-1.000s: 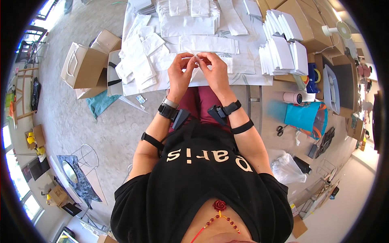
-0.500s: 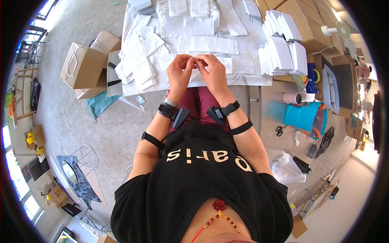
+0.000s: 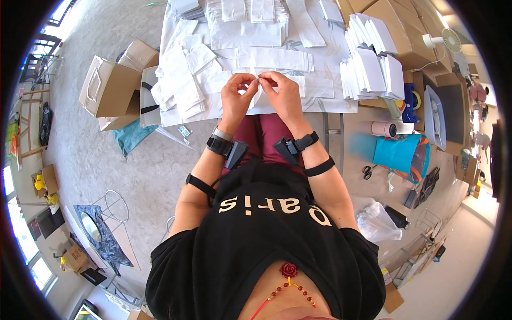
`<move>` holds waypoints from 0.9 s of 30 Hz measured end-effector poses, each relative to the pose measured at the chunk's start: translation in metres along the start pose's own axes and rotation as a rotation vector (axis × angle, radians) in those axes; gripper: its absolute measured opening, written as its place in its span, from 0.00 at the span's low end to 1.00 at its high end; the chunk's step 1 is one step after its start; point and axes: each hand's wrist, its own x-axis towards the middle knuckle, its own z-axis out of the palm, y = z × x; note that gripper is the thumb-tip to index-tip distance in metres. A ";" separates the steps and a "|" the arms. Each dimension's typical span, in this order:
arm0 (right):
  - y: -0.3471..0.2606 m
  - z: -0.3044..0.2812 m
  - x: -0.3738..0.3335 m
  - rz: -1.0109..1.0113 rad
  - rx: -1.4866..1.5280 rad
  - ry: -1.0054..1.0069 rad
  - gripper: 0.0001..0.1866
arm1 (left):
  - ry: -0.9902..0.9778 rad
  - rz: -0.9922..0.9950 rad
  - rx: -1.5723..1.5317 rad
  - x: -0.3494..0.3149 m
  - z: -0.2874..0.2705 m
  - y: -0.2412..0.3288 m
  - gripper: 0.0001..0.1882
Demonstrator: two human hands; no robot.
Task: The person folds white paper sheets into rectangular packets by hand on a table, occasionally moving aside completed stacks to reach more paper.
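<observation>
My left hand (image 3: 238, 98) and my right hand (image 3: 282, 96) meet fingertip to fingertip over the table's near edge. Thumb and forefinger are pinched together on each. Whatever they pinch, if anything, is too small to make out. Just beyond the fingers lies a flat white paper strip (image 3: 274, 59). Loose white paper pieces (image 3: 181, 80) overlap in a heap left of my left hand. To the right of my right hand, another white strip (image 3: 319, 88) lies on the patterned tablecloth (image 3: 341, 105).
Stacks of white folded boxes (image 3: 368, 72) stand at the table's right. Larger white sheets (image 3: 248, 34) lie at the far side. An open cardboard box (image 3: 124, 88) is left of the table. On the right are a pink cylinder (image 3: 383, 128), a blue bag (image 3: 394, 157), scissors (image 3: 368, 172) and a small fan (image 3: 450, 40).
Both hands have shifted very slightly to the right, still pinched together. The papers and boxes look the same.
</observation>
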 end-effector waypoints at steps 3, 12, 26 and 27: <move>-0.001 0.000 0.000 0.001 -0.014 0.009 0.07 | 0.002 0.034 0.029 0.000 0.001 0.001 0.05; 0.006 0.000 0.000 -0.024 -0.067 0.108 0.05 | 0.055 -0.009 -0.007 0.000 0.003 0.002 0.05; 0.073 -0.003 -0.032 0.449 0.454 0.268 0.08 | 0.393 -0.184 -0.328 -0.021 -0.012 -0.062 0.05; 0.082 -0.005 -0.039 0.488 0.501 0.301 0.08 | 0.420 -0.199 -0.352 -0.024 -0.011 -0.065 0.05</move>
